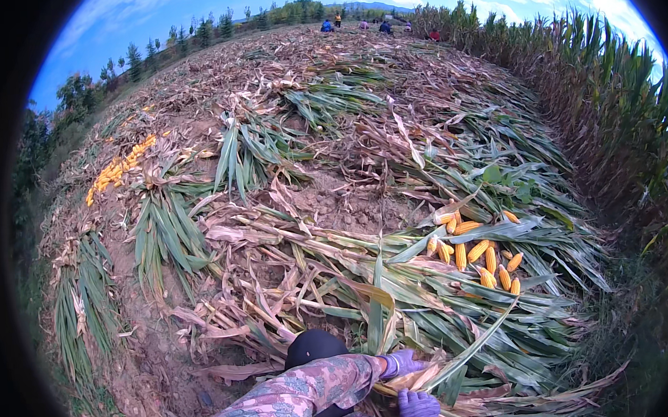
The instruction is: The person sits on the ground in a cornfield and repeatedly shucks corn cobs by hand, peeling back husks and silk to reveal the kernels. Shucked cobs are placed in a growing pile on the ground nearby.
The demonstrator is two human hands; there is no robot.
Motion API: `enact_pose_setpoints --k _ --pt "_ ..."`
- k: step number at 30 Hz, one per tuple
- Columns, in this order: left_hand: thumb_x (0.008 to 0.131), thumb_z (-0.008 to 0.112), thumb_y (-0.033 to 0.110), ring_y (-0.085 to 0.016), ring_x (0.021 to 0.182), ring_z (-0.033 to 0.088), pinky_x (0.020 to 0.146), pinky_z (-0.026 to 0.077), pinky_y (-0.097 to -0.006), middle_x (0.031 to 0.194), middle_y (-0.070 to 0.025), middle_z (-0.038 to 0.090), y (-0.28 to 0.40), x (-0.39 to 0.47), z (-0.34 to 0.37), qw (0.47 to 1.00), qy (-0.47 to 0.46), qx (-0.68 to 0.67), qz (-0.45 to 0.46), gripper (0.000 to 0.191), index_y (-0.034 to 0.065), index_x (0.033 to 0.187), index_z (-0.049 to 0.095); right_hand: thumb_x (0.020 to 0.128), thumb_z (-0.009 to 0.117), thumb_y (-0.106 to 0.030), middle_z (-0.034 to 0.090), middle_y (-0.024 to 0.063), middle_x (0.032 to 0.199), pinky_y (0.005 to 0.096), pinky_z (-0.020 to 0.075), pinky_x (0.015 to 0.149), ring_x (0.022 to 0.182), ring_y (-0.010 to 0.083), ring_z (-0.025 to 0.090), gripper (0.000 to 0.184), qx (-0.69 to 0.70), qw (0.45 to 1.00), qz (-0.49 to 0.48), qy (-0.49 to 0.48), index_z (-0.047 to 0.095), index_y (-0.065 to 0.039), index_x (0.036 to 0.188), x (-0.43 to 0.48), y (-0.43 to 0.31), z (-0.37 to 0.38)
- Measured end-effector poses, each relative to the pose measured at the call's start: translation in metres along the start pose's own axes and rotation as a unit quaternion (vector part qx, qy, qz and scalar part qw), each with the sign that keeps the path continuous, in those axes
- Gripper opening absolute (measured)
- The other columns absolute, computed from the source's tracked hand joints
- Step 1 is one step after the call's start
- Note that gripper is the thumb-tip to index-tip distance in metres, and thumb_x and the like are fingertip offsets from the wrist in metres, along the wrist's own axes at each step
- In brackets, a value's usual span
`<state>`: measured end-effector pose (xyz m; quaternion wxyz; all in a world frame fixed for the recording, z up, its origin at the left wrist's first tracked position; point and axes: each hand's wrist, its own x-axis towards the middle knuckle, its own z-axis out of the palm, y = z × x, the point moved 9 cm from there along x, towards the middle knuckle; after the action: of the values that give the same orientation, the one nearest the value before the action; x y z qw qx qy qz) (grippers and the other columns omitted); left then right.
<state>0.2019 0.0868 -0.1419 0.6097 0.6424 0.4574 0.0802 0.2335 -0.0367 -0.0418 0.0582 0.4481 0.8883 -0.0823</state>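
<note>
My left hand (403, 363), in a purple knit glove, reaches from the left at the bottom of the head view and closes on a corn stalk with dry husk leaves (411, 379). Just below it my right hand (419, 409), gloved alike, has its fingers curled on the same stalk. Whether an ear is inside the husk cannot be told. A long green leaf rises to the right from between the hands. Farther ahead on the right, several husked yellow corn ears (478, 251) lie loose on the cut stalks (369, 251).
Bundles of cut stalks (167, 232) lie on bare soil at left, near a row of yellow ears (121, 166). Standing corn (590, 68) lines the right side. Several people (385, 27) are far off at the top. A dark rounded thing (315, 346) is beside my left sleeve.
</note>
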Motion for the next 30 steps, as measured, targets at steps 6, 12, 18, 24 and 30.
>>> enact_pose_setpoints --k 6,12,18,24,30 --pt "0.088 0.061 0.049 -0.024 0.106 0.055 0.097 0.039 -0.0333 0.115 -0.0157 0.063 -0.052 0.038 0.057 0.997 -0.061 0.003 0.056 0.064 0.0010 0.129 0.052 0.082 0.052 -0.021 0.058 0.0206 0.108 0.0433 0.0475 0.077 0.095 0.0337 0.057 0.045 0.028 0.998 0.049 -0.002 0.052 -0.001 0.122 -0.021 -0.010 -0.010" --pt "0.076 0.072 0.056 -0.027 0.100 0.062 0.090 0.046 -0.0348 0.109 -0.0171 0.066 -0.005 -0.041 0.026 0.986 0.144 -0.078 0.009 0.075 -0.0016 0.121 0.057 0.072 0.061 0.004 0.066 0.0137 0.098 0.0362 0.0521 0.079 0.090 0.0270 0.065 0.039 0.310 0.858 0.123 0.391 0.062 -0.001 0.110 -0.063 0.037 -0.051" --pt "0.075 0.070 0.059 -0.033 0.104 0.061 0.091 0.046 -0.0373 0.112 -0.0193 0.064 -0.001 -0.077 0.031 0.971 0.237 -0.025 -0.004 0.080 0.0002 0.126 0.054 0.077 0.061 0.004 0.067 0.0130 0.098 0.0303 0.0499 0.082 0.088 0.0231 0.065 0.035 0.447 0.722 0.329 0.412 0.060 0.004 0.112 -0.053 0.128 0.005" --pt "0.081 0.066 0.057 -0.031 0.096 0.062 0.086 0.047 -0.0370 0.104 -0.0157 0.067 -0.011 -0.084 0.035 0.969 0.235 -0.077 0.028 0.067 0.0035 0.121 0.057 0.079 0.066 -0.007 0.069 0.0121 0.076 0.0334 0.0488 0.065 0.068 0.0205 0.063 0.016 0.379 0.781 0.352 0.352 0.066 0.003 0.091 -0.042 0.127 0.033" --pt "0.084 0.062 0.055 -0.032 0.086 0.064 0.078 0.049 -0.0386 0.093 -0.0161 0.067 -0.030 -0.074 0.041 0.978 0.206 -0.004 0.008 0.056 0.0047 0.108 0.062 0.080 0.070 -0.025 0.066 0.0185 0.070 0.0405 0.0488 0.062 0.067 0.0363 0.064 0.024 0.312 0.813 0.368 0.325 0.067 -0.001 0.080 -0.036 0.112 0.003"
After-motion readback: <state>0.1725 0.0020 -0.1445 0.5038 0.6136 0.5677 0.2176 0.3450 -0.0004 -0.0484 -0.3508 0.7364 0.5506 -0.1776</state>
